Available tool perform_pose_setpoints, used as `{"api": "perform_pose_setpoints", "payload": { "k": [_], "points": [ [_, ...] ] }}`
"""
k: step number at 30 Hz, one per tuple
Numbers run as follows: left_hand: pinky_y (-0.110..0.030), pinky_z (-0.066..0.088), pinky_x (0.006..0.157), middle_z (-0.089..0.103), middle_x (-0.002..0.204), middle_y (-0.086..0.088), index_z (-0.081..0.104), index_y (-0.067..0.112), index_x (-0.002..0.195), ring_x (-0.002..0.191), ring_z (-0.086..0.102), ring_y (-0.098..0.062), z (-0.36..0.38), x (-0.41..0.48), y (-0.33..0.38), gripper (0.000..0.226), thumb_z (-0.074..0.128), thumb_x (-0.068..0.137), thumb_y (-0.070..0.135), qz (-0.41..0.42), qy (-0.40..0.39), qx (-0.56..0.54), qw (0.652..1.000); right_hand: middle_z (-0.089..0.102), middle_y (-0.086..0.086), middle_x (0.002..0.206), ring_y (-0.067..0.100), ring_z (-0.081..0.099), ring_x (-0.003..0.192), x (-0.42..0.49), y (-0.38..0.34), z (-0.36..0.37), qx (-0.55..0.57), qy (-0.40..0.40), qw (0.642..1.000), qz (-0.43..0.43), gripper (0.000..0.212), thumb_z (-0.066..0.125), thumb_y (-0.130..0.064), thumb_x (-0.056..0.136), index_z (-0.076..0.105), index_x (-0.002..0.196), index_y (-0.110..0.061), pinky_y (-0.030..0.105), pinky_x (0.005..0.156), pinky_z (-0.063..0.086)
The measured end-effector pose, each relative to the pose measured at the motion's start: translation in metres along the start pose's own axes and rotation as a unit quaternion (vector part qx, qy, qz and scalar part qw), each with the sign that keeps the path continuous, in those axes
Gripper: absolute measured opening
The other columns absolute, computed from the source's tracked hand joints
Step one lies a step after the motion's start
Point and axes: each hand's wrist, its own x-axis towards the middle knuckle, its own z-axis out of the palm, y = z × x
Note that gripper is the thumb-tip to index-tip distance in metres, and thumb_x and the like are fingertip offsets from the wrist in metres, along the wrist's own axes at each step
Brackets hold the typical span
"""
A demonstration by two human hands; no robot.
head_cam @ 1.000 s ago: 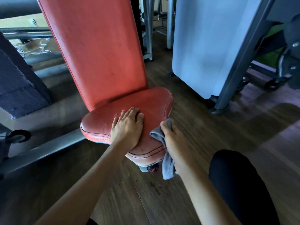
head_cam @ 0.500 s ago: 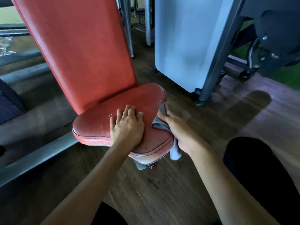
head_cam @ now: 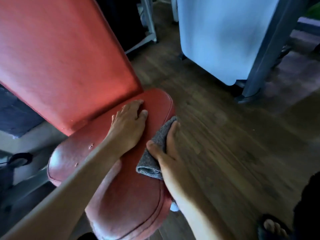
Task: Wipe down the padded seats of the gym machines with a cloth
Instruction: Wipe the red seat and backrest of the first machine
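A red padded seat (head_cam: 124, 196) with a worn surface fills the lower middle, and its tall red backrest (head_cam: 65, 56) rises behind it at the upper left. My left hand (head_cam: 129, 122) lies flat on the seat near the backrest's foot, fingers straight. A folded grey cloth (head_cam: 155, 153) lies on the seat's right side. My right hand (head_cam: 166, 149) presses on the cloth with straight fingers and the thumb spread to the left; the cloth's right part is hidden under it.
A pale shroud panel (head_cam: 218, 38) and a grey steel post (head_cam: 263, 52) of another machine stand at the right on the dark wood floor (head_cam: 225, 135). A dark pad (head_cam: 15, 115) and frame bars lie at the left. My sandalled foot (head_cam: 273, 227) shows at the bottom right.
The view has come closer over the seat. My left hand has slid up the seat toward the backrest. My right hand with the cloth has come from the seat's right edge onto its top.
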Motion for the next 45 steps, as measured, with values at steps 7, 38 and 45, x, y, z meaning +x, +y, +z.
{"api": "perform_pose_setpoints", "payload": {
  "k": [7, 38, 45],
  "points": [
    [-0.040, 0.022, 0.120, 0.039, 0.152, 0.007, 0.041, 0.028, 0.146, 0.141, 0.033, -0.011, 0.011, 0.013, 0.012, 0.058, 0.031, 0.093, 0.048, -0.017, 0.036, -0.003, 0.999, -0.029, -0.036, 0.150, -0.014, -0.021, 0.140, 0.047, 0.006, 0.009, 0.066, 0.035, 0.997, -0.017, 0.080, 0.034, -0.075, 0.080, -0.023, 0.134, -0.060, 0.038, 0.124, 0.002],
    [-0.037, 0.004, 0.125, 0.013, 0.157, 0.032, 0.013, 0.069, 0.135, 0.146, 0.001, 0.010, 0.015, 0.014, 0.029, 0.048, 0.014, 0.087, 0.069, -0.136, -0.001, 0.047, 0.990, 0.034, -0.025, 0.146, -0.025, 0.038, 0.121, 0.130, 0.015, -0.041, 0.202, -0.133, 0.970, 0.010, 0.053, 0.042, -0.047, 0.101, 0.027, 0.151, -0.039, 0.010, 0.098, 0.041],
    [-0.036, 0.008, 0.124, 0.017, 0.157, 0.030, 0.018, 0.067, 0.135, 0.146, 0.005, 0.009, 0.014, 0.013, 0.026, 0.048, 0.015, 0.087, 0.069, -0.131, 0.020, 0.044, 0.990, 0.047, -0.005, 0.148, 0.015, 0.048, 0.133, 0.172, 0.008, -0.031, 0.244, -0.193, 0.947, 0.077, 0.068, 0.043, -0.071, 0.088, 0.042, 0.146, -0.035, 0.042, 0.105, 0.047]
  ]
}}
